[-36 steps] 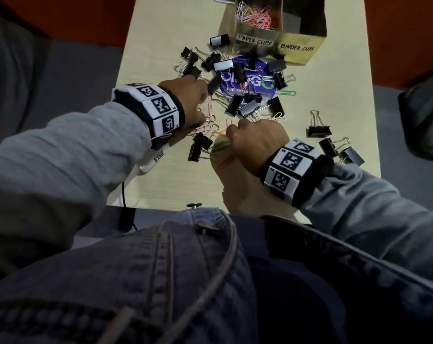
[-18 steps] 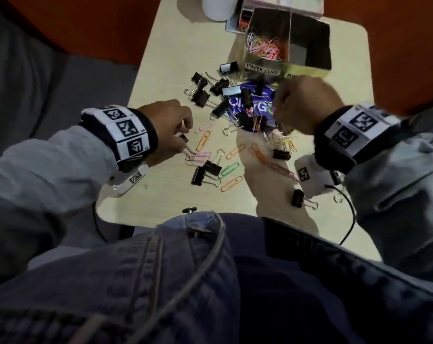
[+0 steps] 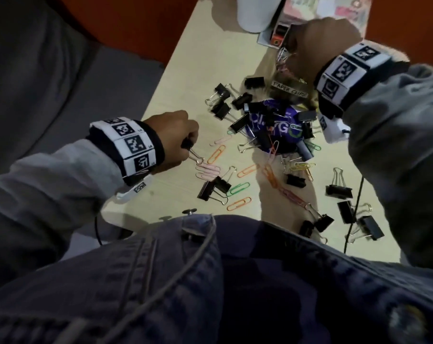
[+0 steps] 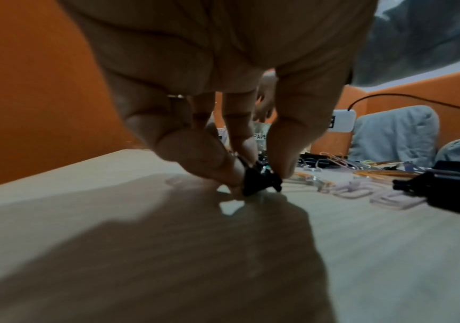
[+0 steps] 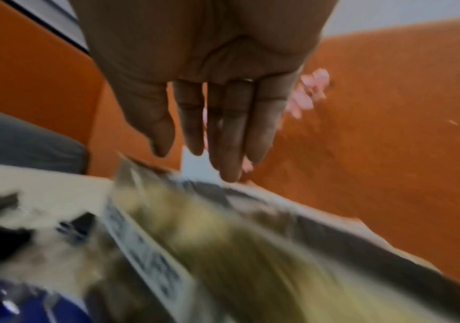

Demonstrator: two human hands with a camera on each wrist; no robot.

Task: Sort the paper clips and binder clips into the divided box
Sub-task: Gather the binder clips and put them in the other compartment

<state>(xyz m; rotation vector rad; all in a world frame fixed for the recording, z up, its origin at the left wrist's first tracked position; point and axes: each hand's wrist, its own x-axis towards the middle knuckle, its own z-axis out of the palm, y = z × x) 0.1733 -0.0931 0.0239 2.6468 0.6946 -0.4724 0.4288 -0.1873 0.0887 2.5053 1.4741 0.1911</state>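
My left hand (image 3: pixel 178 137) pinches a small black binder clip (image 3: pixel 186 145) at the left of the table; its wire handle points toward the pile. The left wrist view shows that binder clip (image 4: pixel 261 181) touching the table between thumb and fingers of the left hand (image 4: pixel 239 153). My right hand (image 3: pixel 319 43) hovers over the divided box (image 3: pixel 288 90), marked "PAPER CLIPS", and hides most of it. Its fingers (image 5: pixel 228 131) are straight and empty above the blurred box (image 5: pixel 223 229). Several paper clips (image 3: pixel 282 58) show just below the fingertips.
Black binder clips (image 3: pixel 237 103) and coloured paper clips (image 3: pixel 216 153) lie scattered around a blue round lid (image 3: pixel 284 127). More binder clips (image 3: pixel 339 189) lie at the right, by a black cable (image 3: pixel 356 207). A white cup (image 3: pixel 255 13) and cartons (image 3: pixel 329 8) stand behind the box.
My right hand rose from the pile near the table's front to above the box, and its fingers now hang straight. The left hand drew back slightly left with a binder clip.
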